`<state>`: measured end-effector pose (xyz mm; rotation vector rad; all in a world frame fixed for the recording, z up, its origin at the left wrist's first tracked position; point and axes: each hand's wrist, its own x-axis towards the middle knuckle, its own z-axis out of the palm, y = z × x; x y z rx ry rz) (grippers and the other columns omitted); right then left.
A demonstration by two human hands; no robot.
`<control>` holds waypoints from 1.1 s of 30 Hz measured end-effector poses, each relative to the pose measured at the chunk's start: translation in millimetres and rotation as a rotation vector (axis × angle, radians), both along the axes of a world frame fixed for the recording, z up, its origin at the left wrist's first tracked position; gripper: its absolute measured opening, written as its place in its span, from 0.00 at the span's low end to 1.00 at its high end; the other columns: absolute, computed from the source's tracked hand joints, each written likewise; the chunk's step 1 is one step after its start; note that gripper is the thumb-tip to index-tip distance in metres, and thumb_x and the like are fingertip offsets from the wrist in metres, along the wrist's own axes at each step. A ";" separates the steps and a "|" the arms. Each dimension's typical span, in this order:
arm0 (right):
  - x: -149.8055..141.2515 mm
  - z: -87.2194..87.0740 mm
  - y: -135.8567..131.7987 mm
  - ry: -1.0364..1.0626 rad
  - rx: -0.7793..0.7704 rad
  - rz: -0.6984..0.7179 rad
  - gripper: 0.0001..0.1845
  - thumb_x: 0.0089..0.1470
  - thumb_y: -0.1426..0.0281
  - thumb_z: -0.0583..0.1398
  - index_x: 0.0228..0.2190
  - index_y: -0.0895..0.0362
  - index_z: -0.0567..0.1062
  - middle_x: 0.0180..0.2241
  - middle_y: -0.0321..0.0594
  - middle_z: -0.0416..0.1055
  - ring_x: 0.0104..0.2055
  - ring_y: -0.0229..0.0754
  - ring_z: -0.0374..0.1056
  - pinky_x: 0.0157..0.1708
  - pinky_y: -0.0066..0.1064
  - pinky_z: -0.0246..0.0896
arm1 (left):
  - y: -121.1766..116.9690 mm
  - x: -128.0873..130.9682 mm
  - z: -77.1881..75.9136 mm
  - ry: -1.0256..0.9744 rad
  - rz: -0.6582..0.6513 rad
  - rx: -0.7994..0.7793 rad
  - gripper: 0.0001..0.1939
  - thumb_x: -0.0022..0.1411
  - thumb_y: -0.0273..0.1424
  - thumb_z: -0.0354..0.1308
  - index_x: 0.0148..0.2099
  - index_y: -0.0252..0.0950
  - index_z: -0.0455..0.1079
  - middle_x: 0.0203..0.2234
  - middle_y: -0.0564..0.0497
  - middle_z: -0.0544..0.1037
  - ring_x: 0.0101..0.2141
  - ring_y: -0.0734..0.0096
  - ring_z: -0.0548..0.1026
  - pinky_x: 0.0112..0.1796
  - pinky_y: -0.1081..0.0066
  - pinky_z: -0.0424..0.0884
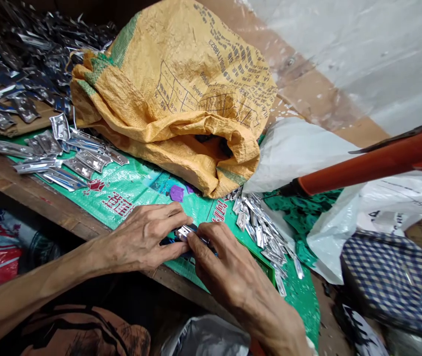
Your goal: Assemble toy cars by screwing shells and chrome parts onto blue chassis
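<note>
Near the bench's front edge, my left hand [146, 240] and my right hand [229, 269] meet around a small shiny metal piece [184, 231]. Both have fingers closed in a pinch on it, thumbs towards me. Most of the piece is covered by my fingers, so its full shape is hidden. Just beyond my fingertips lies a purple plastic tag-like piece [176, 193] on the green sheet [140, 173]. To the right of my right hand is a loose pile of narrow metal pieces [259, 222], and part of a green tray [266, 267] shows beside that hand.
A yellow woven sack [181, 89] stands at the back. Formed metal pieces [81, 153] lie at the left, with a large heap [29, 64] behind. An orange tube-like tool [366, 158] juts in from the right over white plastic [296, 148]. A checked cushion [396, 282] sits lower right.
</note>
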<state>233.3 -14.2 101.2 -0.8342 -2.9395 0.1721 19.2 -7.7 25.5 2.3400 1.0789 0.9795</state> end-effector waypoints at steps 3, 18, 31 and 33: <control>-0.7 3.1 0.2 -0.035 -0.010 -0.001 0.13 0.63 0.82 0.53 0.48 0.63 0.69 0.43 0.48 0.67 0.43 0.46 0.60 0.42 0.41 0.69 | -0.6 -0.4 -0.7 0.001 -0.002 0.030 0.13 0.69 0.34 0.58 0.52 0.34 0.71 0.43 0.45 0.77 0.42 0.58 0.79 0.41 0.64 0.75; -4.1 7.3 1.2 -0.073 -0.067 0.018 0.13 0.63 0.80 0.55 0.48 0.61 0.71 0.44 0.47 0.69 0.44 0.46 0.63 0.40 0.40 0.72 | -0.2 -6.2 -2.7 0.028 -0.066 0.064 0.20 0.74 0.45 0.50 0.54 0.33 0.67 0.43 0.45 0.77 0.43 0.59 0.78 0.41 0.66 0.71; -1.1 -3.5 8.7 0.164 -0.139 -0.001 0.14 0.64 0.80 0.55 0.48 0.57 0.73 0.45 0.45 0.73 0.47 0.43 0.66 0.47 0.37 0.72 | -2.5 -3.5 -5.1 0.048 -0.008 0.026 0.14 0.72 0.36 0.54 0.55 0.36 0.71 0.47 0.44 0.79 0.46 0.60 0.79 0.45 0.66 0.74; 1.3 -9.5 8.9 0.237 -0.155 -0.017 0.15 0.64 0.80 0.56 0.50 0.56 0.73 0.45 0.44 0.73 0.47 0.42 0.66 0.46 0.35 0.71 | -3.0 -1.8 -4.9 0.024 -0.005 -0.001 0.14 0.72 0.35 0.54 0.54 0.36 0.72 0.48 0.44 0.79 0.46 0.61 0.79 0.46 0.67 0.75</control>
